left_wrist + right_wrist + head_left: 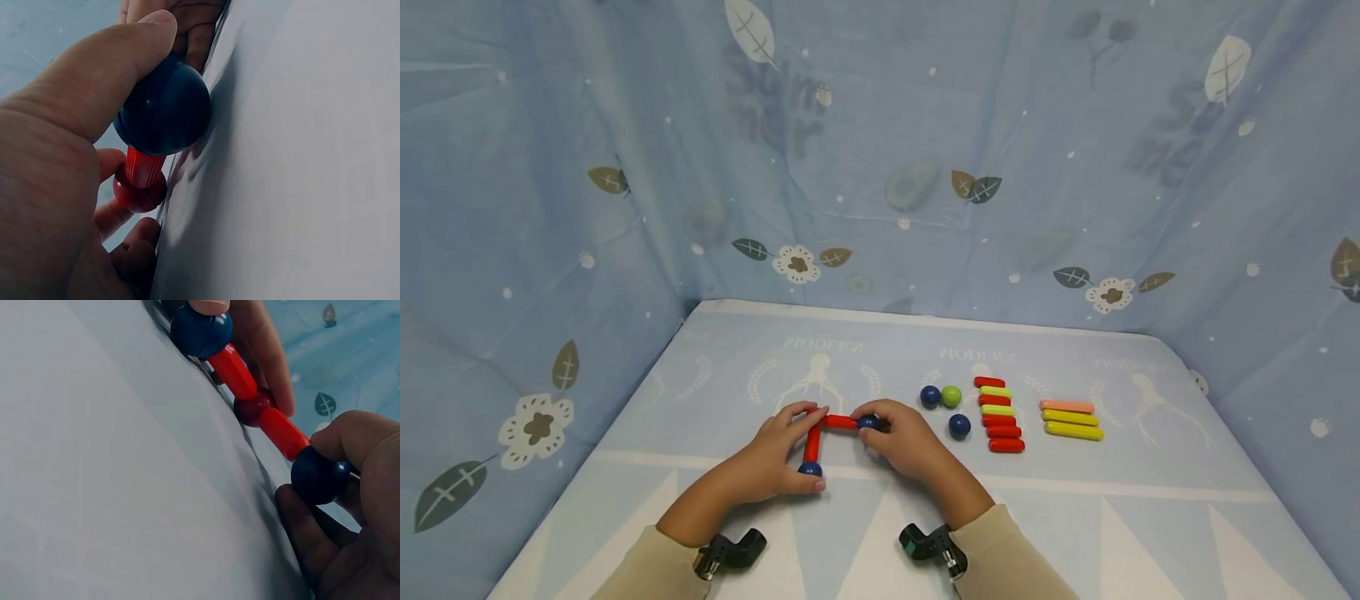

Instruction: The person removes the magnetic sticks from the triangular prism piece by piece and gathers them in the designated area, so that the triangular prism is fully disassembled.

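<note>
A toy corner piece lies on the table, made of two red rods [812,442] that meet at a red ball [255,409]. My left hand [767,458] holds the side nearer me, its thumb on the near blue ball [165,109] and its fingers by the red ball. The other red rod [840,422] runs right to a second blue ball [320,476]. That blue ball is pinched between the thumb and fingers of my right hand [902,437]. In the head view, fingers partly cover the corner ball.
Right of my hands sit two loose blue balls [958,427] and a green ball [951,396]. Beyond them is a column of short red and yellow-green rods [1002,432]. Farther right lie two long yellow rods [1073,431] and an orange one [1067,407]. Patterned curtains [880,167] surround the table.
</note>
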A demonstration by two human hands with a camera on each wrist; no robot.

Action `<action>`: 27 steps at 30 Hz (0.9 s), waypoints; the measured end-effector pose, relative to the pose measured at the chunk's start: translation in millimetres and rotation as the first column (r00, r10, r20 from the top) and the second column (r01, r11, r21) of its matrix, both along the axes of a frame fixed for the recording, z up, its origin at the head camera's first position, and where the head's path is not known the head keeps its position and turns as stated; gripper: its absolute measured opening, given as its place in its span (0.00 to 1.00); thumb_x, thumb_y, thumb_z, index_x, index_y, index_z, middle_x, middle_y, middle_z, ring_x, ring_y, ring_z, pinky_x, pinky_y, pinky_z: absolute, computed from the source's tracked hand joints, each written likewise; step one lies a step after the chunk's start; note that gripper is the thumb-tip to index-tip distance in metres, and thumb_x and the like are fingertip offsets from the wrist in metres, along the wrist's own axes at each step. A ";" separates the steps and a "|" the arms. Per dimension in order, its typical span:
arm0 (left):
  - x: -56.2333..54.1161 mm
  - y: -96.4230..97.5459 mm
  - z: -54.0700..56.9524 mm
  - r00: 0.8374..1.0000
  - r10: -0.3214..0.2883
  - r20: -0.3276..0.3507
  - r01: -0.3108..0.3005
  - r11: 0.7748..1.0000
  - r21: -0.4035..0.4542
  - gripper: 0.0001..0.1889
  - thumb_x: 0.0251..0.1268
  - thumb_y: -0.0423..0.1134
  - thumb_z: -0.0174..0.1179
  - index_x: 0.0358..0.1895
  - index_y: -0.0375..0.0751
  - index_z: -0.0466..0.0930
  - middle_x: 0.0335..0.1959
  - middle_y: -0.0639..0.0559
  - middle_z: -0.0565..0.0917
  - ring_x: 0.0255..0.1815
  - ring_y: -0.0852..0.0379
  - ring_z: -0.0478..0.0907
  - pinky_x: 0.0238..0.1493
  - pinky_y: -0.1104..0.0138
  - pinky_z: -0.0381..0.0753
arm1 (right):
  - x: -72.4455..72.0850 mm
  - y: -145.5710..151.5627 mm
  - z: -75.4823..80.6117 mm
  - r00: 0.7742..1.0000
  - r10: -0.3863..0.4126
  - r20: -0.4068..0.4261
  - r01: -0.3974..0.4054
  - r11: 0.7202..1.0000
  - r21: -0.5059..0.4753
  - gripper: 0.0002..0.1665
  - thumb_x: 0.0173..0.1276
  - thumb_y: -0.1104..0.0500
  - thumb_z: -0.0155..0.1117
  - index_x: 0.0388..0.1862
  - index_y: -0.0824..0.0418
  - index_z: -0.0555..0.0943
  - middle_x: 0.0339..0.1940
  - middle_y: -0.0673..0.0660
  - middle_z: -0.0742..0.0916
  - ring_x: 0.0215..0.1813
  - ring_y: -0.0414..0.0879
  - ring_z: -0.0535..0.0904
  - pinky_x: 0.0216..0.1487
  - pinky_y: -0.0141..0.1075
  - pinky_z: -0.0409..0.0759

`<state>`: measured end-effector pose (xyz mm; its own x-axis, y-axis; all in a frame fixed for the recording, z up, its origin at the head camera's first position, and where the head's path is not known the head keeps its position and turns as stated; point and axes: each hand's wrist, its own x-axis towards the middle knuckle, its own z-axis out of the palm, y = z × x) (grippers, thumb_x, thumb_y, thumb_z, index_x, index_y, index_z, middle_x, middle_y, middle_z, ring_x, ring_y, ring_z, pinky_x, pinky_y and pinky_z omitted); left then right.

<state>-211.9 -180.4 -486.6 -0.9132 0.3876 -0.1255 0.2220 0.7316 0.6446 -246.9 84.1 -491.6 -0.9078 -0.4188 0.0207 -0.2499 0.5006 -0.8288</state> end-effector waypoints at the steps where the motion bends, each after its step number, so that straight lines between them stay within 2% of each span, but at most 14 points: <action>1: 0.1 -0.3 0.0 1.000 0.000 -0.002 0.000 1.000 0.000 0.57 0.50 0.63 0.80 0.84 0.61 0.58 0.84 0.53 0.52 0.79 0.38 0.56 0.71 0.32 0.67 | 0.1 -0.3 -0.4 1.000 -0.001 0.005 0.001 1.000 0.000 0.14 0.75 0.55 0.66 0.54 0.39 0.87 0.57 0.42 0.86 0.58 0.44 0.78 0.67 0.48 0.77; 12: 0.1 -3.4 -1.7 1.000 -0.005 -0.017 0.005 1.000 -0.007 0.57 0.50 0.63 0.80 0.84 0.62 0.58 0.84 0.53 0.52 0.78 0.38 0.56 0.71 0.33 0.67 | 1.0 -2.8 -1.0 1.000 0.013 -0.010 -0.012 0.999 0.046 0.15 0.75 0.54 0.68 0.56 0.39 0.88 0.56 0.41 0.87 0.58 0.43 0.80 0.68 0.49 0.77; 20: 0.4 -2.9 -0.6 1.000 -0.005 -0.016 0.005 1.000 -0.001 0.57 0.51 0.62 0.80 0.84 0.61 0.57 0.84 0.52 0.52 0.78 0.38 0.56 0.71 0.32 0.67 | 1.1 -4.2 1.1 1.000 0.005 -0.005 -0.004 0.998 0.061 0.13 0.74 0.54 0.69 0.53 0.40 0.89 0.53 0.42 0.88 0.56 0.43 0.80 0.66 0.49 0.78; 24: 0.2 -1.9 -0.1 1.000 -0.007 -0.012 0.007 1.000 0.008 0.57 0.51 0.62 0.79 0.84 0.60 0.57 0.84 0.50 0.52 0.78 0.36 0.56 0.71 0.31 0.66 | 2.4 -3.2 -2.1 1.000 -0.007 -0.015 0.008 0.995 0.095 0.13 0.73 0.53 0.69 0.53 0.38 0.89 0.56 0.42 0.88 0.60 0.44 0.81 0.69 0.51 0.77; 27: 0.4 -0.9 0.6 1.000 -0.003 -0.006 0.003 1.000 0.007 0.57 0.51 0.62 0.79 0.84 0.60 0.58 0.84 0.50 0.52 0.79 0.36 0.55 0.71 0.31 0.66 | 3.3 -0.6 -2.7 1.000 -0.017 -0.002 0.018 0.996 0.085 0.14 0.74 0.51 0.69 0.55 0.38 0.88 0.58 0.43 0.87 0.64 0.46 0.80 0.71 0.53 0.76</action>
<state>-211.5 -181.3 -486.1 -0.9126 0.3917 -0.1172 0.2283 0.7260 0.6487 -243.5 83.4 -494.3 -0.9150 -0.4032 -0.0134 -0.2412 0.5735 -0.7829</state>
